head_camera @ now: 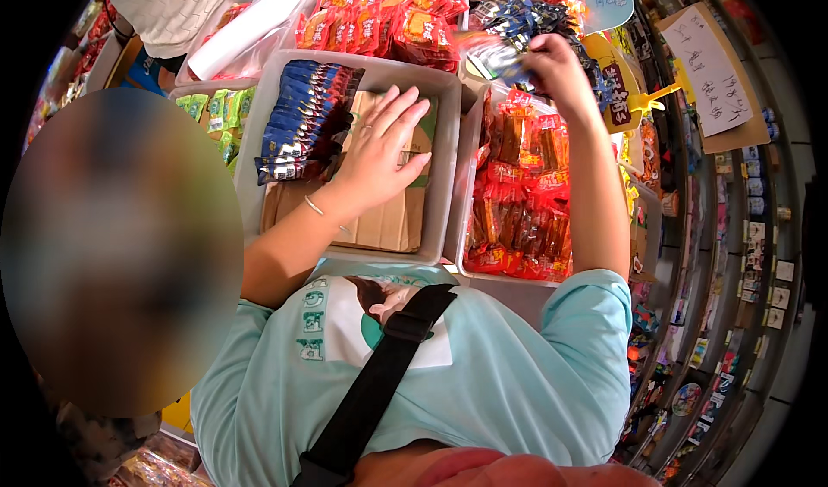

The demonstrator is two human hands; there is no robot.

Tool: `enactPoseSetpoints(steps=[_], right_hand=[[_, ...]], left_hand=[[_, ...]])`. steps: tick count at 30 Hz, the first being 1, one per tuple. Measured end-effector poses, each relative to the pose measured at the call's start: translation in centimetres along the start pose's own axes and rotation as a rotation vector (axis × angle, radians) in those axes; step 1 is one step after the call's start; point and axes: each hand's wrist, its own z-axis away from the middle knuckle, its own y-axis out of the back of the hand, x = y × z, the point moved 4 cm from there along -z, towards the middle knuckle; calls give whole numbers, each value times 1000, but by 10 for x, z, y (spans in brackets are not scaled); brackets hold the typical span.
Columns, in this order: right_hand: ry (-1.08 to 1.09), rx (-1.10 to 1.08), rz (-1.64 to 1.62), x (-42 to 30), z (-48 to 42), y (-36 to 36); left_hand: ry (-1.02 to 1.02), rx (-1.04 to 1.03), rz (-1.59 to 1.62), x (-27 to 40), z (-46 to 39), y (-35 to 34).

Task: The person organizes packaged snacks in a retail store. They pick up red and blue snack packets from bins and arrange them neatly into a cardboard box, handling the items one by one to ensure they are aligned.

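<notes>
My left hand (385,147) hovers over or rests on flattened cardboard (356,218) inside a translucent plastic bin (446,183); I cannot tell whether it touches. Its fingers are apart and hold nothing. Beside it, at the bin's left, dark blue snack packets (294,118) stand in a tight overlapping row. Up to the right, my right hand (557,73) pinches a snack packet (495,57), blurred, with a pale and dark surface. That hand is above a bin of dark blue packets (527,11).
Red-wrapped snack sticks (521,189) fill the right-hand bin. Behind lie red packets (388,21) and a roll of clear plastic bags (252,27). Green packets (223,112) sit at left. A handwritten cardboard sign (711,76) and yellow tag holder (647,102) stick out at right.
</notes>
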Motion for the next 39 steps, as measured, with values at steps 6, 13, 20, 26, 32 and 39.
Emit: enactPoseSetpoints(steps=[6, 13, 20, 26, 32, 39], right_hand=[[-327, -474, -367, -5, 60, -89], [-29, -440, -205, -5, 56, -99], [8, -265, -363, -3, 51, -99], [-3, -177, -366, 17, 44, -93], [65, -70, -277, 4, 55, -92], [369, -281, 17, -46, 77, -137]], left_hand=[[393, -329, 231, -5, -3, 5], [569, 13, 1106, -22, 4, -7], [779, -123, 1135, -30, 5, -6], [744, -158, 921, -40, 10, -9], [440, 54, 859, -21, 4, -2], [573, 98, 1393, -36, 14, -14]])
